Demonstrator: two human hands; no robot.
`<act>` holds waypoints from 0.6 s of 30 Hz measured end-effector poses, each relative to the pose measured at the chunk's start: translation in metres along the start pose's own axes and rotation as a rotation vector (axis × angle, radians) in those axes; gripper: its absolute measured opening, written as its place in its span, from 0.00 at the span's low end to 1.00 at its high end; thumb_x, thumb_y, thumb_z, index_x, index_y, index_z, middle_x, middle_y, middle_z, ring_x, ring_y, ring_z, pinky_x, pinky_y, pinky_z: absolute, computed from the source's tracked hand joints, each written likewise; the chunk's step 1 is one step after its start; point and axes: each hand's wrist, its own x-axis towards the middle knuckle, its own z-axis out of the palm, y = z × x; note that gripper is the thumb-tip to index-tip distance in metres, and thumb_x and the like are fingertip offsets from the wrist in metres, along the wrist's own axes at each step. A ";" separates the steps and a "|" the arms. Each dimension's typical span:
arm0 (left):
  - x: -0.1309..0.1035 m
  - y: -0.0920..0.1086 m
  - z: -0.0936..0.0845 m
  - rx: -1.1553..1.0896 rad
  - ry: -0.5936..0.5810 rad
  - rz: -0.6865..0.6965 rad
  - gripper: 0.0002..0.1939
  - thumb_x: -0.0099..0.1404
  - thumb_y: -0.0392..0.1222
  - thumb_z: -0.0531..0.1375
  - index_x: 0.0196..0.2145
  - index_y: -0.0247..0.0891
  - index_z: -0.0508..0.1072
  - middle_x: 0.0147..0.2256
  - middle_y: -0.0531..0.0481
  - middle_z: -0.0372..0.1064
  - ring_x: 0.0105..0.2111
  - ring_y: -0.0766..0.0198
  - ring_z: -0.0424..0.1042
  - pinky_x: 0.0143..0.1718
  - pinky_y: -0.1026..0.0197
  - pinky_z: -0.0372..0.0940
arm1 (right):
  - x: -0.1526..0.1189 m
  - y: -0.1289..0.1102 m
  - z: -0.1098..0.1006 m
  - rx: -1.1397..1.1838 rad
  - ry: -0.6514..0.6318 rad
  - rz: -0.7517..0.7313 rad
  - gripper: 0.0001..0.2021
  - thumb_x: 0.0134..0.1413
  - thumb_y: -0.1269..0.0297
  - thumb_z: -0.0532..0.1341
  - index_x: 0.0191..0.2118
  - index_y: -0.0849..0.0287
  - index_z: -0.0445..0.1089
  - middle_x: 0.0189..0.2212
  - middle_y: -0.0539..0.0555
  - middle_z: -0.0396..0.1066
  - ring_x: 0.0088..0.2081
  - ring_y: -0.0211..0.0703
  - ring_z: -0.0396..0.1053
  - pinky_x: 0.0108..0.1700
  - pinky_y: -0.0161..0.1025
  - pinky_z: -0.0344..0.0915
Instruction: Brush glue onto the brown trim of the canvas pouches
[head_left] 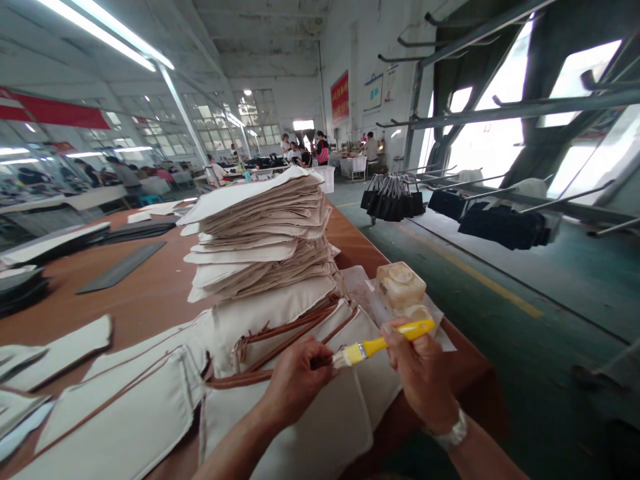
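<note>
My right hand point(417, 370) grips the yellow handle of a paintbrush point(383, 343), its pale bristles pointing left. The bristles touch or nearly touch the fingertips of my left hand point(300, 377). Those fingers are pinched at the end of brown strips point(240, 380) that lie across cream fabric panels point(295, 427). Whether one strip or several are between the fingers is hidden. Behind my hands rises a tall stack of cream panels point(260, 227). A cloudy plastic container point(400, 287) stands beyond my right hand near the table's edge.
The brown-covered table point(150, 267) holds more cream panels point(125, 413) at the left and a dark flat strip point(123, 267). Metal racks point(510, 110) with black pieces point(500, 223) stand at the right. Several people are in the background.
</note>
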 end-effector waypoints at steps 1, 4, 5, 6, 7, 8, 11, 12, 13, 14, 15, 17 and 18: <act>-0.002 0.001 -0.001 0.004 -0.013 0.009 0.08 0.58 0.45 0.65 0.31 0.36 0.78 0.32 0.52 0.68 0.33 0.62 0.70 0.33 0.64 0.61 | -0.001 0.002 0.001 -0.050 -0.010 -0.008 0.18 0.68 0.47 0.60 0.36 0.57 0.70 0.20 0.47 0.61 0.22 0.42 0.61 0.27 0.38 0.59; -0.013 0.008 -0.007 0.082 -0.047 0.070 0.08 0.61 0.44 0.64 0.30 0.37 0.77 0.32 0.52 0.67 0.33 0.63 0.70 0.33 0.65 0.62 | 0.003 0.001 -0.003 -0.130 0.055 -0.040 0.19 0.67 0.45 0.60 0.35 0.58 0.70 0.19 0.48 0.62 0.22 0.43 0.61 0.27 0.38 0.60; -0.017 0.010 -0.009 0.111 -0.055 0.101 0.07 0.63 0.43 0.63 0.31 0.37 0.78 0.32 0.52 0.68 0.33 0.64 0.70 0.34 0.65 0.62 | 0.005 -0.001 -0.007 -0.117 0.082 -0.039 0.20 0.67 0.45 0.60 0.34 0.57 0.70 0.19 0.48 0.62 0.22 0.42 0.61 0.27 0.38 0.60; -0.022 0.010 -0.009 0.137 -0.056 0.141 0.08 0.66 0.42 0.61 0.32 0.38 0.78 0.33 0.51 0.68 0.33 0.64 0.71 0.34 0.65 0.63 | 0.008 -0.003 -0.012 -0.092 0.104 -0.031 0.20 0.67 0.44 0.60 0.33 0.57 0.69 0.19 0.48 0.61 0.21 0.42 0.60 0.26 0.38 0.59; -0.027 0.010 -0.009 0.161 -0.044 0.194 0.08 0.68 0.41 0.60 0.34 0.39 0.78 0.34 0.51 0.69 0.33 0.65 0.71 0.34 0.65 0.63 | 0.011 -0.006 -0.017 -0.058 0.121 -0.015 0.21 0.66 0.43 0.61 0.32 0.57 0.69 0.19 0.47 0.61 0.21 0.41 0.59 0.26 0.37 0.59; -0.031 0.007 -0.007 0.189 -0.020 0.264 0.08 0.70 0.40 0.58 0.36 0.39 0.78 0.34 0.50 0.69 0.33 0.66 0.71 0.34 0.65 0.63 | 0.013 -0.008 -0.021 -0.020 0.135 0.005 0.21 0.64 0.42 0.62 0.32 0.57 0.68 0.19 0.47 0.60 0.20 0.41 0.59 0.25 0.37 0.59; -0.042 -0.003 0.002 0.359 0.093 0.539 0.09 0.73 0.37 0.55 0.41 0.40 0.76 0.33 0.50 0.69 0.32 0.65 0.69 0.33 0.64 0.62 | 0.015 -0.013 -0.025 0.072 0.127 0.070 0.22 0.60 0.41 0.65 0.34 0.57 0.68 0.18 0.46 0.58 0.20 0.40 0.57 0.23 0.37 0.57; -0.044 -0.006 0.005 0.437 0.142 0.627 0.09 0.73 0.36 0.55 0.41 0.40 0.75 0.32 0.50 0.69 0.32 0.64 0.68 0.33 0.64 0.62 | 0.014 -0.014 -0.024 0.092 0.100 0.088 0.21 0.60 0.41 0.65 0.34 0.57 0.68 0.18 0.46 0.58 0.20 0.40 0.56 0.23 0.37 0.56; -0.047 -0.008 0.007 0.514 0.188 0.699 0.08 0.73 0.35 0.54 0.41 0.40 0.74 0.31 0.50 0.69 0.31 0.64 0.67 0.33 0.63 0.61 | 0.012 -0.016 -0.022 0.107 0.064 0.103 0.21 0.61 0.41 0.65 0.34 0.57 0.68 0.18 0.46 0.58 0.20 0.40 0.56 0.23 0.36 0.56; -0.049 -0.008 0.008 0.584 0.232 0.750 0.08 0.73 0.34 0.54 0.41 0.40 0.74 0.30 0.51 0.68 0.30 0.63 0.66 0.32 0.62 0.60 | 0.009 -0.018 -0.020 0.116 0.023 0.112 0.21 0.62 0.42 0.64 0.34 0.57 0.68 0.19 0.46 0.58 0.20 0.40 0.56 0.23 0.36 0.55; -0.051 -0.008 0.009 0.637 0.274 0.789 0.08 0.74 0.34 0.54 0.40 0.39 0.73 0.29 0.51 0.68 0.29 0.63 0.65 0.31 0.61 0.59 | 0.006 -0.020 -0.018 0.120 -0.022 0.114 0.20 0.63 0.42 0.63 0.35 0.57 0.68 0.19 0.46 0.59 0.21 0.40 0.57 0.23 0.36 0.55; -0.054 -0.004 0.007 0.696 0.320 0.840 0.09 0.75 0.34 0.53 0.41 0.38 0.72 0.29 0.51 0.67 0.28 0.63 0.64 0.32 0.61 0.59 | -0.003 -0.025 -0.017 0.096 -0.109 0.097 0.19 0.66 0.45 0.61 0.35 0.57 0.69 0.20 0.47 0.60 0.22 0.40 0.58 0.25 0.36 0.57; -0.055 -0.002 0.006 0.707 0.330 0.856 0.09 0.75 0.34 0.52 0.41 0.38 0.72 0.29 0.51 0.67 0.28 0.63 0.63 0.32 0.61 0.59 | -0.007 -0.028 -0.019 0.072 -0.161 0.088 0.19 0.68 0.46 0.60 0.35 0.57 0.69 0.20 0.47 0.60 0.22 0.40 0.58 0.26 0.36 0.58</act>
